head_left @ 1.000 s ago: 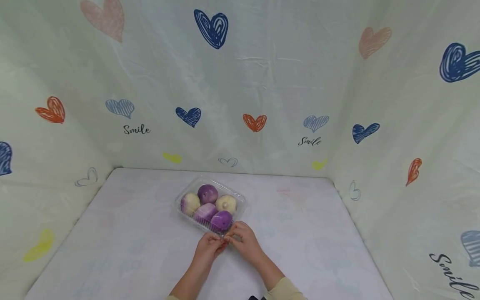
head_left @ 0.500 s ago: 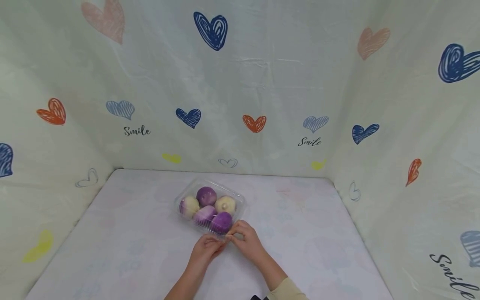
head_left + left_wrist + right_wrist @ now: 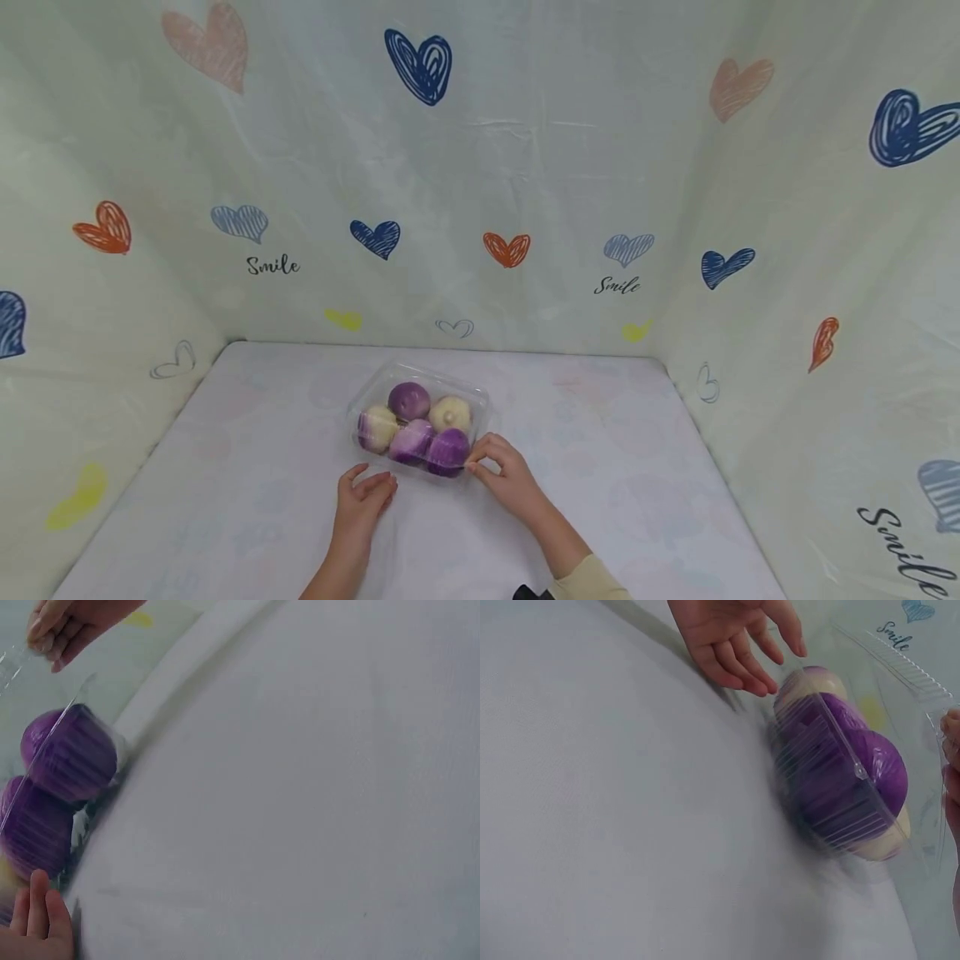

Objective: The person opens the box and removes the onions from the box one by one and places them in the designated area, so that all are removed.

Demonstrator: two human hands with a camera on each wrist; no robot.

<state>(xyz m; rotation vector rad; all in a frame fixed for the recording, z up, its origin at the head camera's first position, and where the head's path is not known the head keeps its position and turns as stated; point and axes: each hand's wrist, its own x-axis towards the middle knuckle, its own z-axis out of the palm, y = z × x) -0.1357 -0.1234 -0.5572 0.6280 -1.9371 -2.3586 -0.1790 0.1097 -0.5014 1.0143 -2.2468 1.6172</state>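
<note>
A clear plastic clamshell box (image 3: 367, 390) sits on the table with several round purple-and-cream vegetables (image 3: 411, 437) inside, perhaps onions or turnips. My right hand (image 3: 510, 479) pinches the front right corner of the lid between thumb and fingers. In the right wrist view the lid (image 3: 900, 664) is tipped up, apart from the ribbed base (image 3: 810, 787). My left hand (image 3: 362, 496), fingers loosely extended and holding nothing, is just off the box's front left side. The left wrist view shows its fingers (image 3: 39, 904) close to the base.
A white cloth-covered table (image 3: 600, 483) spreads around the box. Pale curtains (image 3: 570, 183) printed with hearts and "Smile" enclose it at the back and both sides. A small black object (image 3: 528, 592) shows by the right sleeve (image 3: 588, 581).
My left hand has left the front corner and moved left, its fingers spreading. My right hand has shifted slightly right, still pinching the lid. The lid's front edge has lifted.
</note>
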